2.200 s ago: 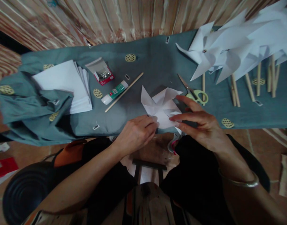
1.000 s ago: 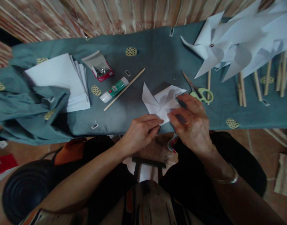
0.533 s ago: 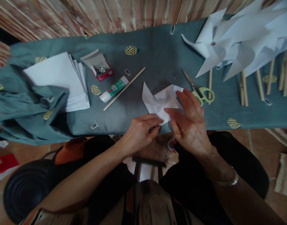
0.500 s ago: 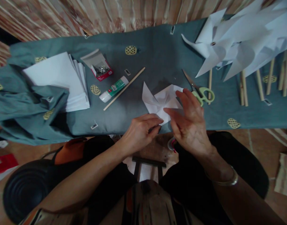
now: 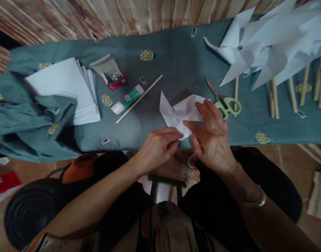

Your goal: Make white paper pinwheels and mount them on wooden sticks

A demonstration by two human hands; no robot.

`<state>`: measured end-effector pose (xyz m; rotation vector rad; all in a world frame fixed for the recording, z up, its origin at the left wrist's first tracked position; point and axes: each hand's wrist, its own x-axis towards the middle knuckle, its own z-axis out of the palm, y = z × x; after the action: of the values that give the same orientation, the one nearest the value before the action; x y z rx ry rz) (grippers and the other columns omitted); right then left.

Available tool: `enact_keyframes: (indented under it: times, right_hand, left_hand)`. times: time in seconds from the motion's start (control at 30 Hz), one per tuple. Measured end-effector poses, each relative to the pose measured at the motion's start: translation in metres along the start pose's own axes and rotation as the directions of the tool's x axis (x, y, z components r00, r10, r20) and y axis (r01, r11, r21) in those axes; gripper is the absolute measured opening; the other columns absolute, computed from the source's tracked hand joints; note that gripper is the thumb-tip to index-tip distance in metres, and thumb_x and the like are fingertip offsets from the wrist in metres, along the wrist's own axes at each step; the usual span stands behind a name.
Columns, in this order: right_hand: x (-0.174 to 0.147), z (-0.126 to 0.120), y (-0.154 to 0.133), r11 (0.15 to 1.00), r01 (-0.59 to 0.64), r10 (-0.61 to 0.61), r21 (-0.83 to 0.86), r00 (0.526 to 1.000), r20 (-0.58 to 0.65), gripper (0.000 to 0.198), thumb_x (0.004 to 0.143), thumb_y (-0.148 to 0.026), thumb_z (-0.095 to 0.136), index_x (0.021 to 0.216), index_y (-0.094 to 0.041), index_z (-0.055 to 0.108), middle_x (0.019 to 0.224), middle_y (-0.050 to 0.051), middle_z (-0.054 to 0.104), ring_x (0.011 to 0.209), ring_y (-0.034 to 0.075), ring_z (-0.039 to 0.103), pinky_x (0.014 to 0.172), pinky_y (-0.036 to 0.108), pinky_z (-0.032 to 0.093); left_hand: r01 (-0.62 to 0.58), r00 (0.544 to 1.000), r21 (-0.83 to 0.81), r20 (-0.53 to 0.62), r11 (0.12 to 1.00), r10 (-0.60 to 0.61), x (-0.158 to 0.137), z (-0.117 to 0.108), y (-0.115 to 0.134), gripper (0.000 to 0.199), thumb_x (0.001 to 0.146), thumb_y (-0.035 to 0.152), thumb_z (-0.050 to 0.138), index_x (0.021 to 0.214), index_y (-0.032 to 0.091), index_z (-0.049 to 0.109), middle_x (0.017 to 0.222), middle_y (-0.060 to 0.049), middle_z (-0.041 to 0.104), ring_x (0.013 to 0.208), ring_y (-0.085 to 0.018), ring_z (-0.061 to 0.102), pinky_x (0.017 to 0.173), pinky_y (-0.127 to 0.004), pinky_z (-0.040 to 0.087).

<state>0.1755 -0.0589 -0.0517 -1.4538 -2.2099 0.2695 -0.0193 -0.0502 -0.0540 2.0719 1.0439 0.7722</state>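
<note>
White paper [image 5: 63, 82] sits stacked at the far left on the teal cloth [image 5: 176, 59], with a pin box [image 5: 111, 75], a glue stick [image 5: 127, 99] and a loose stick [image 5: 139, 99] lined up beside it. Centre stage now: the left hand [image 5: 156, 147] pinches the near corner of the folded pinwheel sheet [image 5: 180, 112], fingers closed on its edge. The right hand [image 5: 211, 140] has opened up since a second ago, when it was curled down on the sheet; its fingers now spread flat, pressing the right flaps down. By the look of it, the fold is being smoothed. Just right lie green scissors [image 5: 225, 105], then finished pinwheels [image 5: 262, 45] on their sticks.
</note>
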Motion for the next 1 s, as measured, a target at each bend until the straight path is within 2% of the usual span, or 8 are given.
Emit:
enact_keyframes:
  times: [0.17, 0.33, 0.57, 0.67, 0.77, 0.87, 1.0]
  right_hand:
    - [0.001, 0.000, -0.001, 0.999, -0.032, 0.031, 0.025, 0.999, 0.024, 0.035, 0.091, -0.014, 0.048, 0.114, -0.034, 0.066, 0.158, -0.001, 0.040, 0.152, 0.032, 0.026, 0.116, 0.059, 0.035]
    - [0.001, 0.004, -0.001, 1.000, 0.010, -0.010, -0.010, 1.000, -0.010, 0.030, 0.092, -0.015, 0.048, 0.113, -0.028, 0.065, 0.158, 0.005, 0.039, 0.151, 0.033, 0.029, 0.115, 0.059, 0.035]
    - [0.003, 0.002, -0.003, 0.999, -0.021, 0.021, 0.044, 1.000, 0.020, 0.034, 0.093, -0.015, 0.046, 0.115, -0.030, 0.065, 0.157, 0.004, 0.040, 0.150, 0.038, 0.029, 0.114, 0.063, 0.033]
    - [0.003, 0.003, -0.004, 0.995, -0.051, 0.048, 0.081, 0.998, 0.046, 0.039, 0.093, -0.017, 0.046, 0.123, -0.036, 0.062, 0.158, 0.000, 0.040, 0.151, 0.038, 0.027, 0.116, 0.064, 0.030]
    - [0.002, 0.006, -0.004, 0.994, -0.073, 0.069, 0.081, 0.996, 0.048, 0.043, 0.094, -0.018, 0.046, 0.128, -0.041, 0.059, 0.158, -0.003, 0.040, 0.152, 0.038, 0.026, 0.115, 0.064, 0.032]
    - [0.000, 0.010, -0.001, 0.999, -0.030, 0.030, 0.017, 0.999, 0.021, 0.041, 0.097, -0.018, 0.043, 0.129, -0.040, 0.057, 0.159, -0.001, 0.040, 0.152, 0.035, 0.027, 0.111, 0.061, 0.037]
    - [-0.005, 0.016, 0.006, 0.996, 0.059, -0.060, -0.062, 0.998, -0.020, 0.035, 0.099, -0.019, 0.041, 0.128, -0.031, 0.059, 0.159, 0.006, 0.038, 0.152, 0.035, 0.026, 0.106, 0.059, 0.042]
  left_hand:
    - [0.001, 1.000, -0.003, -0.003, 1.000, -0.001, 0.001, -0.001, 0.001, 0.018, 0.088, 0.010, 0.060, 0.100, 0.015, 0.073, 0.098, -0.006, 0.077, 0.091, -0.016, 0.074, 0.084, -0.029, 0.061]
    - [-0.016, 1.000, -0.003, -0.010, 1.000, 0.016, 0.001, -0.001, 0.001, 0.018, 0.088, 0.009, 0.060, 0.099, 0.013, 0.073, 0.096, -0.008, 0.077, 0.088, -0.016, 0.074, 0.081, -0.028, 0.061]
    - [-0.012, 1.000, -0.004, 0.000, 1.000, 0.012, 0.001, -0.002, 0.001, 0.019, 0.088, 0.009, 0.059, 0.100, 0.013, 0.073, 0.098, -0.008, 0.077, 0.091, -0.017, 0.074, 0.084, -0.029, 0.061]
    - [-0.004, 1.000, -0.010, -0.003, 1.000, 0.004, 0.001, -0.002, 0.001, 0.020, 0.088, 0.009, 0.059, 0.101, 0.013, 0.074, 0.099, -0.008, 0.077, 0.092, -0.017, 0.074, 0.085, -0.029, 0.061]
    - [-0.011, 1.000, -0.003, -0.009, 1.000, 0.011, 0.001, -0.002, 0.001, 0.018, 0.088, 0.009, 0.060, 0.099, 0.011, 0.074, 0.098, -0.009, 0.077, 0.090, -0.017, 0.074, 0.083, -0.028, 0.061]
    - [-0.009, 1.000, -0.012, -0.015, 1.000, 0.009, 0.001, -0.001, 0.001, 0.017, 0.088, 0.009, 0.060, 0.099, 0.011, 0.073, 0.098, -0.009, 0.077, 0.090, -0.017, 0.074, 0.083, -0.028, 0.061]
    - [0.013, 1.000, -0.041, -0.020, 0.999, -0.014, 0.000, 0.000, 0.000, 0.017, 0.088, 0.010, 0.060, 0.099, 0.012, 0.074, 0.098, -0.008, 0.077, 0.090, -0.017, 0.074, 0.083, -0.028, 0.060]
